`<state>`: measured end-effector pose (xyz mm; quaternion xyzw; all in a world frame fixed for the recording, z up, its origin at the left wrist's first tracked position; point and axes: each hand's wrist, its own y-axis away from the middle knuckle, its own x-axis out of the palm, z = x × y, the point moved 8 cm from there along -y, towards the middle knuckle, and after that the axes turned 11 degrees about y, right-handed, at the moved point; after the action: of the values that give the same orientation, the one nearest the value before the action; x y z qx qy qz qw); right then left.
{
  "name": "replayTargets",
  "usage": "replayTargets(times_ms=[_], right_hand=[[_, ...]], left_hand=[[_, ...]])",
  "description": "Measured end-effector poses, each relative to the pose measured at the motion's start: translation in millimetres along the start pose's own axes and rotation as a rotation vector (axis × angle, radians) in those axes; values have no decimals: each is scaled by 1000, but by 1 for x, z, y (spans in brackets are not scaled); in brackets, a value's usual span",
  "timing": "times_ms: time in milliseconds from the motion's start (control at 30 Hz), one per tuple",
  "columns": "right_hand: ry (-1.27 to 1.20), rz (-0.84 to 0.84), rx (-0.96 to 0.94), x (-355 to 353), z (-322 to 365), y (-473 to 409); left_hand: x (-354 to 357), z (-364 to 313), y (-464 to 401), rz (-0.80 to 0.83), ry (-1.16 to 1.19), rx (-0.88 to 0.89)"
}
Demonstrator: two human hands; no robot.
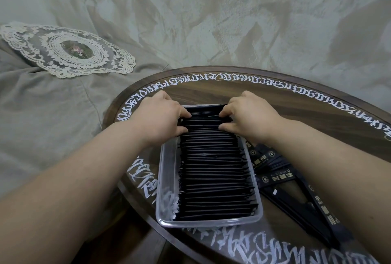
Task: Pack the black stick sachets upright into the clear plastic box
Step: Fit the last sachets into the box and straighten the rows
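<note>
A clear plastic box (pixel 167 181) stands on a round dark table, holding a long row of black stick sachets (pixel 213 174) standing on edge. My left hand (pixel 160 115) and my right hand (pixel 249 115) are at the far end of the row, one on each side. Thumb and fingers of each hand pinch the far sachets near their ends. More black sachets (pixel 296 187) with gold print lie loose in a flat pile on the table right of the box, partly under my right forearm.
The round wooden table (pixel 285 111) carries white lettering around its rim. It stands against a grey-green bedspread (pixel 53 115). A lace doily (pixel 69 49) lies on the fabric at the far left.
</note>
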<state>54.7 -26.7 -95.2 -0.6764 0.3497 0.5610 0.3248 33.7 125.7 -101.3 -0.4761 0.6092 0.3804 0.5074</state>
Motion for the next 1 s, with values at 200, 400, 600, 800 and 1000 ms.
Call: replayTargets(times_ms=[200,400,600,800,1000], right_hand=[[-27,-55,-9,-4,0,2],[-34,-184,17,-12,-1,4],[-27,-177,19,-13,-2,0],[0,-108,-1,-7,1,-5],[-93,-131,18,-16,-5,-1]], left_hand=[[-1,1,3,-20,83,-7],[-6,6,7,-166,160,-36],[-11,4,5,-239,203,-25],[-11,2,1,-221,122,7],[-18,1,7,-239,210,-10]])
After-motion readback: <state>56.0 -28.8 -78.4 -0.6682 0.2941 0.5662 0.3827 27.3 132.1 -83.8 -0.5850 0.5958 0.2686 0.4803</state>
